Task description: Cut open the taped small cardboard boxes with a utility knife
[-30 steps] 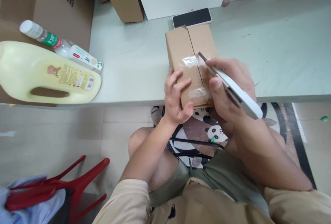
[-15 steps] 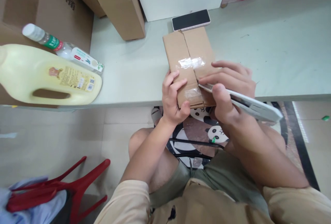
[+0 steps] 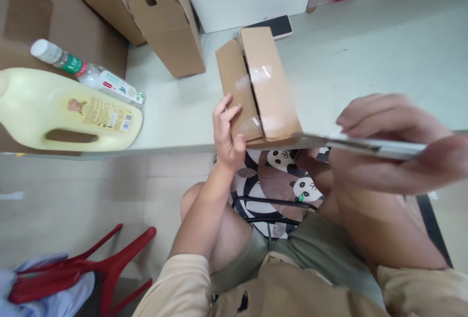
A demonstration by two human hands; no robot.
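A small cardboard box sits at the table's front edge, its top parted along the middle seam. Strips of clear tape, cut through at that seam, cling to both flaps. My left hand grips the box's left side, fingers over the flap and thumb at the near edge. Off to the right, my right hand is blurred by motion, closed around a box cutter. The cutter's blade points left, with its tip close to the box's near right corner.
Behind the box lies a phone. An open tall carton, a clear bottle and a big yellow jug stand or lie to the left. A red stool is on the floor at lower left.
My right hand has drawn the box cutter out of the seam and away to the right. The box's flaps have come apart and tilted, and my left hand has shifted slightly left.
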